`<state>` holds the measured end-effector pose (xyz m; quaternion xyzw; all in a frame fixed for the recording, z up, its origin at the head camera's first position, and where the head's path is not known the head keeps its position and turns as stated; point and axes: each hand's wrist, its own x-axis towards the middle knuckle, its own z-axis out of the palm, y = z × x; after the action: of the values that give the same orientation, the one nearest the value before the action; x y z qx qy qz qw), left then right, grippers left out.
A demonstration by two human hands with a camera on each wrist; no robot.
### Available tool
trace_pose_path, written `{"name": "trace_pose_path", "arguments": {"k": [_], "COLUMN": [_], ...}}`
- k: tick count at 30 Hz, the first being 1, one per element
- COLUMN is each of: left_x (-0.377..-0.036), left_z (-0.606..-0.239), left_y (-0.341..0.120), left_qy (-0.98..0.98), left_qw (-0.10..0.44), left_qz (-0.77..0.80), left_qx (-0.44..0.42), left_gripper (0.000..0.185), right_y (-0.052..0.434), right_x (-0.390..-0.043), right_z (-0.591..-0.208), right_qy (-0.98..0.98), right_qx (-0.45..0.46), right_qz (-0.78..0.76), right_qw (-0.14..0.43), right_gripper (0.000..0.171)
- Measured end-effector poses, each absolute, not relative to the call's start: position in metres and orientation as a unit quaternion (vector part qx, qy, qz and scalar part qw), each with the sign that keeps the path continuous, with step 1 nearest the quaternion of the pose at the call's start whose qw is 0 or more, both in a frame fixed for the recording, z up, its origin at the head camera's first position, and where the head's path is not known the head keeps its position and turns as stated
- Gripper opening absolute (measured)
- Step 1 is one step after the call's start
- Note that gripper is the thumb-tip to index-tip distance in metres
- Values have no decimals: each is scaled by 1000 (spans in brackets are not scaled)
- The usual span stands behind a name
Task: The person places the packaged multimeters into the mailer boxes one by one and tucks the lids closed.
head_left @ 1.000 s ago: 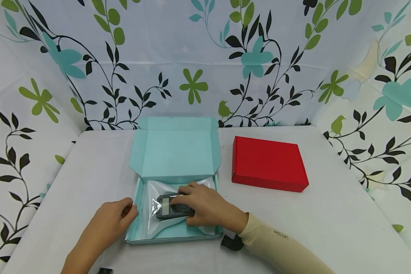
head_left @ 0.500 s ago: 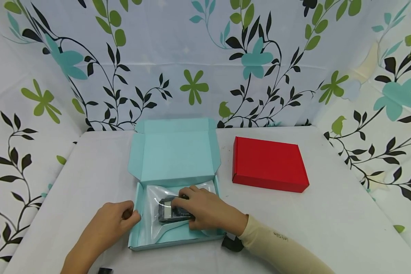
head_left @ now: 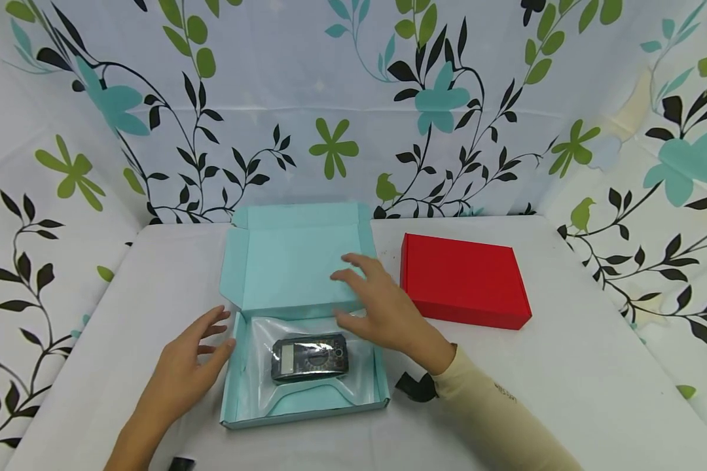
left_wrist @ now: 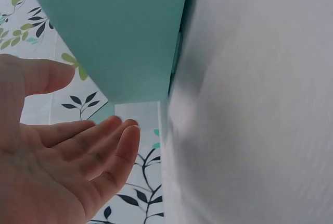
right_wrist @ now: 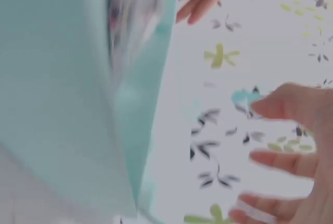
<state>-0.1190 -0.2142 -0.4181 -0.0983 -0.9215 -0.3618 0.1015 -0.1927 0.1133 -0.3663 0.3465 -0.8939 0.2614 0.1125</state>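
A black multimeter [head_left: 309,358] in a clear plastic bag [head_left: 265,386] lies inside the light teal box [head_left: 306,413]. The box's lid [head_left: 300,268] stands raised at the back. My right hand [head_left: 385,307] is over the box's right rear corner, fingers spread and holding nothing. At the box's left side is my left hand [head_left: 188,366], its fingers apart and the thumb near the side wall. In the left wrist view, the left hand [left_wrist: 78,156] faces the box's outer wall [left_wrist: 119,36] with an unoccupied palm. The right wrist view is blurred.
A closed red box [head_left: 465,281] sits to the right on the white table [head_left: 565,379]. Near the right wrist is a black strap-like piece [head_left: 417,387], with a small black object [head_left: 181,464] at the front edge. Patterned cloth [head_left: 271,85] hangs around the table.
My right hand has let go of the multimeter and moved up and right toward the lid. The left hand's fingers have opened and shifted slightly back from the box's edge.
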Motion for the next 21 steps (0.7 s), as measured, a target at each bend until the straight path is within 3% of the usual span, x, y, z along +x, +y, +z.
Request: {"name": "trace_pose_path", "arguments": {"k": [4, 11, 21], "left_x": [-121, -121, -120], "left_z": [-422, -425, -423], "left_y": [-213, -213, -213], "left_qy": [-905, -887, -883], "left_qw": [78, 47, 69], "left_qz": [-405, -446, -449], "left_qx": [-106, -106, -118], "left_gripper": [73, 87, 92], "right_y": [126, 134, 136], "right_x": [-209, -225, -225], "right_z": [-368, -372, -371], "right_qy": [-927, -935, -899], "right_qx": [259, 185, 197], "right_qz": [239, 302, 391], "right_qw": [128, 23, 19], "right_gripper": [69, 100, 93]}}
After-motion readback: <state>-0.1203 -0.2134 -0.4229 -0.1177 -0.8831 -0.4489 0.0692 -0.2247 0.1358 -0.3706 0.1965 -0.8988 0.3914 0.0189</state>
